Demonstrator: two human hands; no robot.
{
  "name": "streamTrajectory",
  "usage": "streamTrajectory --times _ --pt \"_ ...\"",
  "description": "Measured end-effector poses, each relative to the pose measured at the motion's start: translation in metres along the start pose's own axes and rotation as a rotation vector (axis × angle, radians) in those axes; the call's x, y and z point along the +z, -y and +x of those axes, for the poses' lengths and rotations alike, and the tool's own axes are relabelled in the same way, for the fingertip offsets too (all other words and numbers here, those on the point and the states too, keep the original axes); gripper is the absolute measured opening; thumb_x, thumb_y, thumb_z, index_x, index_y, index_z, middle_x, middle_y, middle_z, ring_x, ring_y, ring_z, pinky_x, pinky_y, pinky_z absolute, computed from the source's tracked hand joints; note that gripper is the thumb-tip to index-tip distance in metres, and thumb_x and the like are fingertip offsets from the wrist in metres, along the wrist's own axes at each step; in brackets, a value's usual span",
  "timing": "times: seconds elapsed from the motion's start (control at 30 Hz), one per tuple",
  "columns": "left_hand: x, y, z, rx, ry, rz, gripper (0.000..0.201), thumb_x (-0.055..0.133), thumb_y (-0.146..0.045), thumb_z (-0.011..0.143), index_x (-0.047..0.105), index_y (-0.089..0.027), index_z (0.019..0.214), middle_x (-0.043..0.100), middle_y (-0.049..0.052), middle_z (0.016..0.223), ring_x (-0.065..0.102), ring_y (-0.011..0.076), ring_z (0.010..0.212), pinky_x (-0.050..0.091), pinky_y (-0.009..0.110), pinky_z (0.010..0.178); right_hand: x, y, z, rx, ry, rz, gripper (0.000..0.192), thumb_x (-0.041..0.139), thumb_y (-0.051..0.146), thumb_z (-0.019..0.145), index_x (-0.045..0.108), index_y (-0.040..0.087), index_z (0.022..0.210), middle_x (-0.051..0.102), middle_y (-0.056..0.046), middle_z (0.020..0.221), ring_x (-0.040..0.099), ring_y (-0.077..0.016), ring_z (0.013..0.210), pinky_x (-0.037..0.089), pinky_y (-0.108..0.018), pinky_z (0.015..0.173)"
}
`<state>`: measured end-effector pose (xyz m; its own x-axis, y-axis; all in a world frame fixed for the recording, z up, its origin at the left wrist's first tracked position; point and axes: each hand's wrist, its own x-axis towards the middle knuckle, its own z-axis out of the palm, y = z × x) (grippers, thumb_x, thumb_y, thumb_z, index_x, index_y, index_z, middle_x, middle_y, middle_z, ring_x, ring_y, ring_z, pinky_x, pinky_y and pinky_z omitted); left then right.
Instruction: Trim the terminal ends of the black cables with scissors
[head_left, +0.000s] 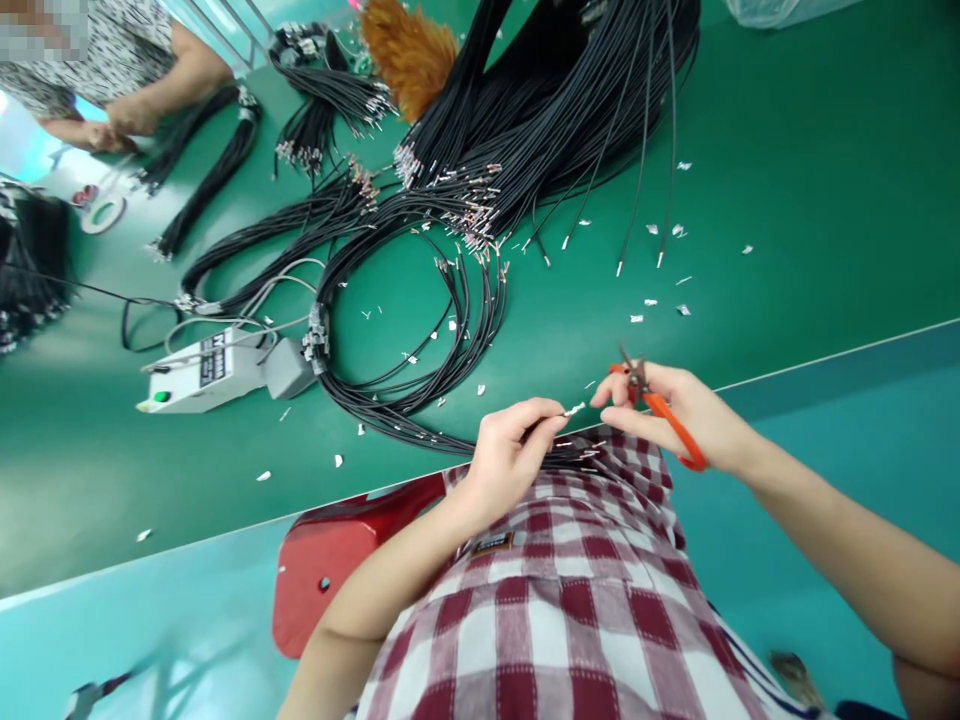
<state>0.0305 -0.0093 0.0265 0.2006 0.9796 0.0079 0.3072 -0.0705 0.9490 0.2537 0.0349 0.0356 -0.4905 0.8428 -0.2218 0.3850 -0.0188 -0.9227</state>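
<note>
My left hand (517, 450) is closed in a pinch on a black cable, whose pale stripped end (574, 409) sticks out past the fingertips. Just to the right, my right hand (686, 410) carries orange-handled wire cutters (664, 415), their dark jaws pointing up and away. The thumb and forefinger of that hand are a little apart, close to the cable end but not seen touching it. Below my left hand, more cable ends (577, 455) lie over the table edge against the checked apron (555, 560). They belong to a looped black cable bundle (397, 415) on the green table.
Large black cable bundles (585, 110) cover the back of the green table (810, 180). At left stand a white box with a green button (202, 370) and a tape roll (103, 213). White scraps are scattered about. A co-worker's hands (131, 120) are at the far left. A red stool (322, 570) is below.
</note>
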Motion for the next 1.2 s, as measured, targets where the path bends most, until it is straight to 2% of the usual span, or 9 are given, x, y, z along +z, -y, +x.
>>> streamTrajectory --times 0.1,0.27,0.4,0.53,0.77,0.83,0.93,1.07,1.2 --pt "-0.001 -0.003 -0.004 0.178 0.063 0.163 0.017 0.053 -0.022 0.098 0.069 -0.016 0.096 0.068 0.003 0.079 0.060 0.0122 0.069 0.048 0.024 0.068 -0.009 0.012 0.000 -0.118 -0.019 0.006 0.023 0.068 0.033 0.084 0.049 0.023 0.077 0.073 -0.005 0.102 0.065 -0.0190 0.087 0.050 -0.031 0.079" --pt "-0.002 -0.007 -0.007 0.260 0.155 0.285 0.021 0.047 -0.019 0.100 0.068 -0.014 0.102 0.069 0.006 0.082 0.063 0.0146 0.073 0.050 0.025 0.070 -0.016 0.031 0.005 -0.306 0.111 -0.327 0.005 0.062 0.022 0.083 0.059 0.021 0.080 0.071 -0.003 0.084 0.061 -0.0159 0.071 0.042 -0.027 0.064" --pt "-0.004 -0.010 -0.006 0.227 0.221 0.296 0.024 0.045 -0.019 0.101 0.068 -0.013 0.101 0.071 0.008 0.086 0.065 0.0164 0.078 0.051 0.026 0.071 -0.018 0.038 0.012 -0.483 0.161 -0.565 0.008 0.058 0.015 0.079 0.058 0.021 0.074 0.063 0.002 0.065 0.051 -0.0140 0.060 0.033 -0.027 0.060" --pt "-0.007 -0.017 -0.002 0.144 0.300 0.262 0.023 0.047 -0.019 0.100 0.067 -0.015 0.090 0.069 0.005 0.082 0.063 0.0147 0.073 0.047 0.023 0.068 -0.017 0.041 0.015 -0.619 0.203 -0.719 0.016 0.053 0.012 0.081 0.053 0.022 0.068 0.057 0.003 0.059 0.038 -0.0140 0.053 0.026 -0.029 0.060" --pt "-0.010 -0.019 0.005 -0.052 0.453 0.036 0.024 0.047 -0.017 0.098 0.070 -0.015 0.090 0.073 0.002 0.088 0.064 0.0152 0.080 0.048 0.024 0.076 -0.011 0.042 0.014 -0.825 0.344 -0.773 0.020 0.047 0.005 0.083 0.053 0.021 0.074 0.061 -0.001 0.067 0.047 -0.0155 0.062 0.023 -0.032 0.062" --pt "-0.012 -0.018 0.006 -0.084 0.500 -0.008 0.025 0.047 -0.018 0.098 0.070 -0.015 0.089 0.073 0.001 0.088 0.065 0.0154 0.081 0.048 0.024 0.077 -0.009 0.041 0.015 -0.757 0.387 -0.693 0.017 0.050 0.006 0.082 0.053 0.020 0.073 0.060 0.000 0.067 0.047 -0.0150 0.062 0.025 -0.031 0.063" --pt "-0.013 -0.016 0.004 -0.024 0.512 0.001 0.021 0.051 -0.022 0.098 0.068 -0.015 0.087 0.071 0.002 0.084 0.063 0.0145 0.077 0.048 0.023 0.073 -0.008 0.033 0.018 -0.429 0.446 -0.336 0.012 0.055 0.010 0.078 0.051 0.021 0.073 0.057 0.003 0.067 0.046 -0.0126 0.061 0.030 -0.028 0.061" --pt "-0.011 -0.008 -0.004 0.295 0.344 0.127 0.015 0.055 -0.019 0.096 0.064 -0.015 0.086 0.066 0.004 0.077 0.059 0.0128 0.069 0.046 0.023 0.066 0.000 0.009 0.022 0.072 0.544 0.351 0.020 0.067 0.018 0.071 0.047 0.021 0.073 0.058 0.005 0.068 0.049 -0.0105 0.060 0.036 -0.024 0.058" --pt "-0.004 0.000 -0.011 0.651 0.091 0.414 0.012 0.053 -0.010 0.095 0.062 -0.016 0.098 0.067 0.005 0.076 0.059 0.0140 0.067 0.045 0.026 0.063 0.026 -0.014 0.016 0.331 0.494 0.905 0.035 0.075 0.017 0.061 0.043 0.021 0.071 0.060 0.005 0.063 0.052 -0.0102 0.059 0.037 -0.023 0.058"
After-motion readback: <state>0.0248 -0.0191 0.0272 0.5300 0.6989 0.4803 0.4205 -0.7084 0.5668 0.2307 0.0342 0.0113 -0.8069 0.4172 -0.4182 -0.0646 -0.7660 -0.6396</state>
